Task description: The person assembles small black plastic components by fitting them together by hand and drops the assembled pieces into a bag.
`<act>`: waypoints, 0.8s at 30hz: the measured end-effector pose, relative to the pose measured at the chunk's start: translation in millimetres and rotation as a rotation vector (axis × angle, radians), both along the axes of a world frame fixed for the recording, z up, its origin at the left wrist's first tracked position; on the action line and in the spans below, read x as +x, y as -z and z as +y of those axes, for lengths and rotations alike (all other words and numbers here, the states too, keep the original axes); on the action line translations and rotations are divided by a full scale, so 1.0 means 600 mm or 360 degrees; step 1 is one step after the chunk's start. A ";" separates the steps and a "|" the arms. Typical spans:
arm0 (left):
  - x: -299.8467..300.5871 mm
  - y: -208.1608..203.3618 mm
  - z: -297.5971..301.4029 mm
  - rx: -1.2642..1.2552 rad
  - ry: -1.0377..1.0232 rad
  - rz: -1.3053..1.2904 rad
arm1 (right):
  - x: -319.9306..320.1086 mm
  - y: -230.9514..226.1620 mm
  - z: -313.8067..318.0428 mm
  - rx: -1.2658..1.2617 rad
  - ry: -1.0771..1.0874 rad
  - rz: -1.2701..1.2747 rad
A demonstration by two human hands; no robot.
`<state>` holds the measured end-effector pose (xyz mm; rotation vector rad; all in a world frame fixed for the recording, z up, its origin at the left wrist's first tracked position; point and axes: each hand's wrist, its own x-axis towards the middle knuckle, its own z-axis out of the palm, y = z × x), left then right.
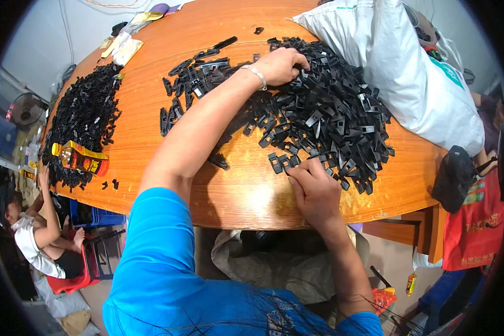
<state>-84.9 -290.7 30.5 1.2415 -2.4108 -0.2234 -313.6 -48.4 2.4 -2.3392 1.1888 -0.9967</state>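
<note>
A large heap of small black plastic parts (341,117), many with square holes, lies on the wooden table (235,196). My left hand (283,66) reaches to the heap's far left side, its fingers curled down among the parts; what they hold, if anything, is hidden. Near the table's front edge, my right hand (318,193) is closed in a pinch at a short row of black plastic parts (283,162). Its thumb and forefinger touch the end of that row. Longer black plastic strips (199,84) lie loosely left of the heap, partly behind my left forearm.
A white woven sack (397,73) leans on the table at the right, beside a black cap (453,179). At the left lie a second heap of smaller black pieces (84,117) and a yellow-capped bottle (81,158). Another person (36,229) sits beyond the table's left edge.
</note>
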 end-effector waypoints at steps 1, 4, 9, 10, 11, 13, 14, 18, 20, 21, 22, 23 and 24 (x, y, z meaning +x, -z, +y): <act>0.002 0.002 -0.007 0.0001 0.0000 0.0001 | 0.002 0.000 -0.001 -0.0007 -0.0015 0.0005; 0.002 0.001 -0.010 0.0391 -0.0109 -0.0116 | -0.004 -0.002 0.000 0.0000 -0.0013 0.0036; 0.059 0.027 0.013 -0.0039 -0.0236 -0.0162 | -0.003 0.000 0.001 0.0013 -0.0037 0.0030; 0.063 0.029 0.016 -0.0187 -0.0333 0.0007 | -0.004 0.001 0.001 0.0014 -0.0042 0.0012; 0.069 0.030 0.018 -0.0172 -0.0432 0.0001 | -0.004 0.001 0.001 0.0015 -0.0049 -0.0005; 0.069 0.027 0.035 -0.0168 -0.0468 0.0026 | -0.005 0.002 0.001 0.0012 -0.0044 0.0006; 0.070 0.025 0.043 -0.0165 -0.0508 0.0050 | -0.005 0.003 0.001 0.0009 -0.0042 0.0015; 0.055 -0.011 0.101 0.0075 -0.0110 0.0037 | -0.007 0.004 0.001 0.0014 -0.0029 0.0031; 0.047 -0.003 0.104 0.0204 0.0091 -0.0059 | -0.009 0.002 0.000 0.0011 -0.0040 0.0031; 0.043 0.006 0.103 0.0169 0.0088 -0.0034 | -0.006 0.002 0.000 0.0011 -0.0049 0.0027; 0.038 0.017 0.100 0.0133 0.0087 -0.0007 | -0.005 0.001 -0.001 0.0001 -0.0060 0.0032; 0.033 0.026 0.095 0.0132 0.0083 -0.0009 | -0.004 0.001 -0.001 -0.0010 -0.0069 0.0039; 0.025 0.030 0.086 0.0034 0.0018 -0.0016 | -0.005 0.002 -0.002 -0.0012 -0.0067 0.0042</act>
